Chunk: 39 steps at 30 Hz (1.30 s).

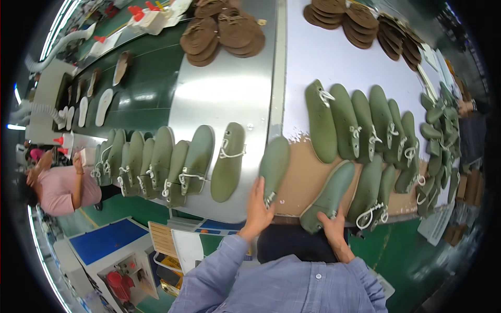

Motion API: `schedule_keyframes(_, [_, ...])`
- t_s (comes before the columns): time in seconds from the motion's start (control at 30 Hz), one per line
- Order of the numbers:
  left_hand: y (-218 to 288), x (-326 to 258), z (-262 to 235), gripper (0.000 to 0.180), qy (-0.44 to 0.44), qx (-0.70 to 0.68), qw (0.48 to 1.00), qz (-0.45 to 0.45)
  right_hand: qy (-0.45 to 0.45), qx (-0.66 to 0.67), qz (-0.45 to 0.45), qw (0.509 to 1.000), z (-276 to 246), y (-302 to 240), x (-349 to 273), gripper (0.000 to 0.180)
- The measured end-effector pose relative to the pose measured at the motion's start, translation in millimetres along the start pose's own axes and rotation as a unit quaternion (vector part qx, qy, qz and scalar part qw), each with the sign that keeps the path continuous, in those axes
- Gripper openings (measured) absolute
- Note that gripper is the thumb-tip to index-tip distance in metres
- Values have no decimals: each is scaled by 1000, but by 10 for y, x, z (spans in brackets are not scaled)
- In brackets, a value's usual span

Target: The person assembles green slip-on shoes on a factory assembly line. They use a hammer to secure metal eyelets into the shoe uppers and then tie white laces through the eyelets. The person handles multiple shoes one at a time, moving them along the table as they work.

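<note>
My left hand [258, 213] is closed round the heel end of a green shoe last [274, 160], which stands at the seam between the metal surface and the white tabletop. In my right hand [334, 231] is another shoe last [330, 190], gripped at its heel end near the table's front edge. To the right of it several green lasts [365, 188] with white cords lie close together. A row of more lasts [195, 156] stretches over the metal surface to the left, the nearest one [228, 161] tied with a white cord.
Stacks of brown shoe uppers [222, 34] lie at the far side, with more brown uppers [360, 26] at the far right. A green conveyor belt [146, 88] carries soles [104, 107]. A person in pink [70, 187] stands at left. Piled lasts [436, 141] fill the right edge.
</note>
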State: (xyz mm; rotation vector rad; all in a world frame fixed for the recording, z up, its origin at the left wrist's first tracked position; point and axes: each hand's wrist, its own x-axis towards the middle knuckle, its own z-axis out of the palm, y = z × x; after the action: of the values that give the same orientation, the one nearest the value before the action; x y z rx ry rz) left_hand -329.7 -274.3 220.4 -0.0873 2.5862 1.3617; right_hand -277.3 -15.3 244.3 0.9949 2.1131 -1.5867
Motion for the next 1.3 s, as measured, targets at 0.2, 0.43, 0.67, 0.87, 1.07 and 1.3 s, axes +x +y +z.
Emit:
schedule_keyframes(0.2, [-127,-303,-187,83,-150,58,986,50,-87,258,6,962,-385,338,88,60])
schedule_keyframes(0.43, [519,228,-269,81,-152,-24,984,89,-110,269,38,956,-365,498,203,63])
schedule_keyframes(0.67, [1141,297,131,90,-169,-132,967,134,-111,95,-41,988,-240,-156,-168,55])
schedule_keyframes(0.87, [1152,499,-674,87,9,-167,986,20,-253,13,-227,940,455,-1505,-393,68])
schedule_keyframes(1.07, [76,691,-748,86,-71,89,993,12,-298,-100,-316,895,493,-1238,-358,51])
schedule_keyframes(1.3, [-149,671,-495,81,45,104,993,42,213,-168,-294,917,-895,-577,-121,40])
